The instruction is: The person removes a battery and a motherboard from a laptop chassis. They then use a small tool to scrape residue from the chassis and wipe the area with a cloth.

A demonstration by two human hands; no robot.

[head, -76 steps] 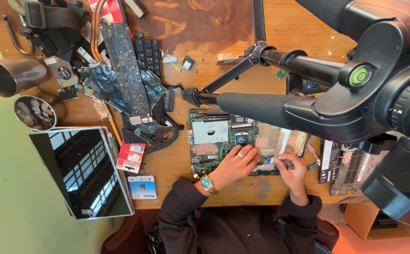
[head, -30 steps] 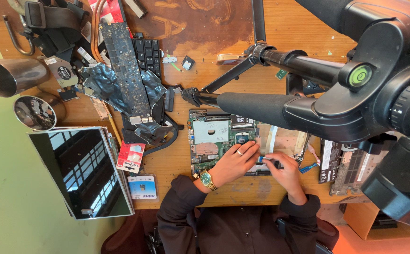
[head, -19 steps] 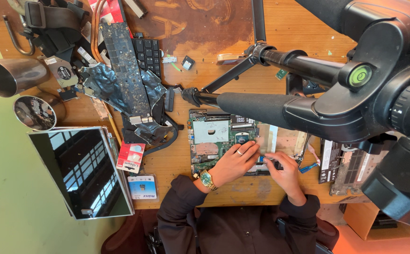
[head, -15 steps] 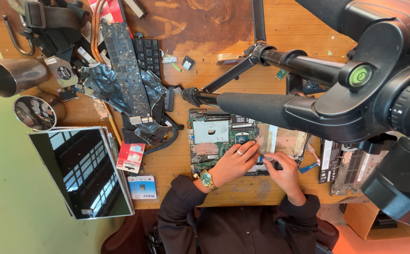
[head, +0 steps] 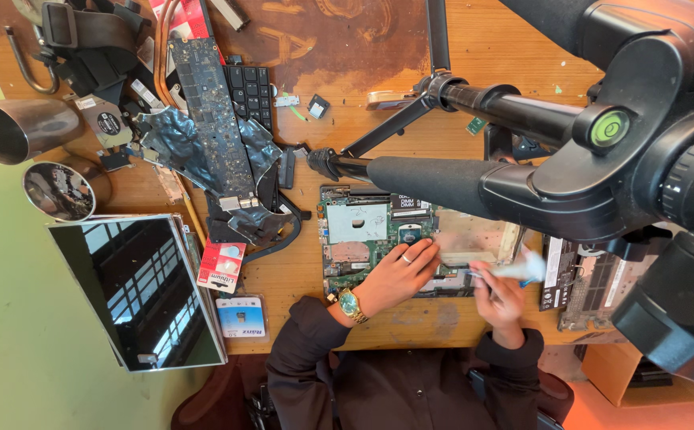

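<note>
Motherboard (head: 379, 235), green, lay flat on the worktop (head: 443, 80) near its front edge, the left hand (head: 395, 275) resting on it with fingers loosely together, while the right hand (head: 500, 295), fingers pinched on a pale cloth (head: 522, 267), had lifted off the board toward its right end. That left the board's right part uncovered, though a tripod arm (head: 443, 179) hung close above and a laptop screen (head: 136, 291) crowded the left.

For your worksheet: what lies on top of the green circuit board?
The left hand rests on the green circuit board. A black tripod handle hides its upper edge; whatever lies under the palm is covered.
</note>
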